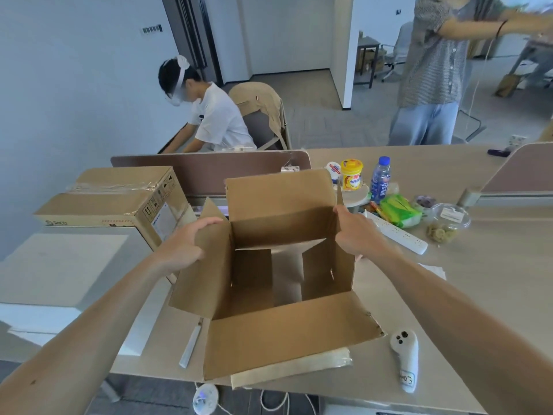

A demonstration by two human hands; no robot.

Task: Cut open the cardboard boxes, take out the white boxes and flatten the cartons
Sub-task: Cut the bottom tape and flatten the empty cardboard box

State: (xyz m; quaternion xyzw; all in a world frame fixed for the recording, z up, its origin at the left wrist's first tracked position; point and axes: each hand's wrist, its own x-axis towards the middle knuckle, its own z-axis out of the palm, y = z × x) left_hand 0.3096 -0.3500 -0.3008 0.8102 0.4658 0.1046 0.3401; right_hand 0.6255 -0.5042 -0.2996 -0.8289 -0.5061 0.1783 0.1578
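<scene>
On a beige office desk (478, 280), the left hand (185, 244) curls around the left flap and the right hand (356, 232) grips the right wall of an open brown carton (284, 333) at frame centre, with a taped cardboard box (113, 199) at upper left.

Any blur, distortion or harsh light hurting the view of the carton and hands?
Head view: wide-angle bending at the edges; open carton, left hand and right hand sharp; bright patch inside the carton; standing person's arm, top right, motion-blurred.
</scene>
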